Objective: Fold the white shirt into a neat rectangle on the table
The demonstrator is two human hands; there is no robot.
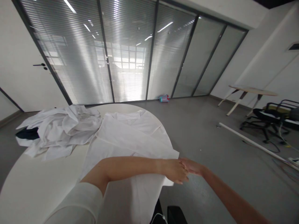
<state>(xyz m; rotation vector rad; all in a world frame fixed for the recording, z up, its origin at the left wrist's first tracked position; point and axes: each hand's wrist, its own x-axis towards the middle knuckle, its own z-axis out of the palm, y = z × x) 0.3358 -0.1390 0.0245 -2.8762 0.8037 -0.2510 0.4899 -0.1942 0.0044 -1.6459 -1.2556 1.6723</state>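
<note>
Nearest, the left hand [175, 170] and right hand [192, 165] overlap at the right edge of the spread white garment [130, 137] on the round counter [35, 174], their grip hidden, with a crumpled white heap [60, 130] beyond.

My shirt [130, 137] is white, spread fairly flat across the round bench [35, 174], collar end away from me. Its right edge hangs over the rim, and the near right corner is folded up where it meets the rim.
</note>
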